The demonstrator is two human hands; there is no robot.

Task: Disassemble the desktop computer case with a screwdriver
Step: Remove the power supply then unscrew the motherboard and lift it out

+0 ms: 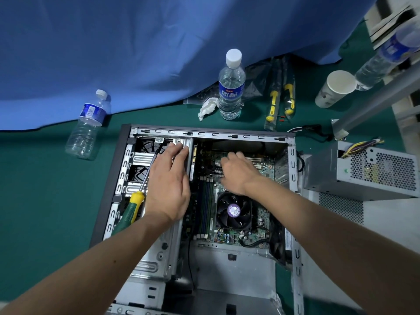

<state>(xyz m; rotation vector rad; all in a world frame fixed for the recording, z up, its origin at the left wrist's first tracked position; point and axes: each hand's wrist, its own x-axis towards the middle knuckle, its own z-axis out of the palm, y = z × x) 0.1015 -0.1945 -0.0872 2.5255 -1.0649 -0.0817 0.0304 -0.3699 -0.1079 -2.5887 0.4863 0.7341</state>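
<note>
The open desktop case lies flat on the green table, its motherboard and black CPU fan exposed. My left hand rests flat on the metal drive cage at the case's left, fingers stretched toward the far rim. A screwdriver with a green and yellow handle lies slanted on the cage just left of that hand, its shaft passing under the fingers. My right hand reaches down onto the motherboard beyond the fan, fingers curled. What they hold is hidden.
A removed power supply sits right of the case. Beyond the case stand a water bottle, a crumpled tissue, two packaged yellow screwdrivers and a paper cup. An empty bottle lies at left. Blue cloth covers the back.
</note>
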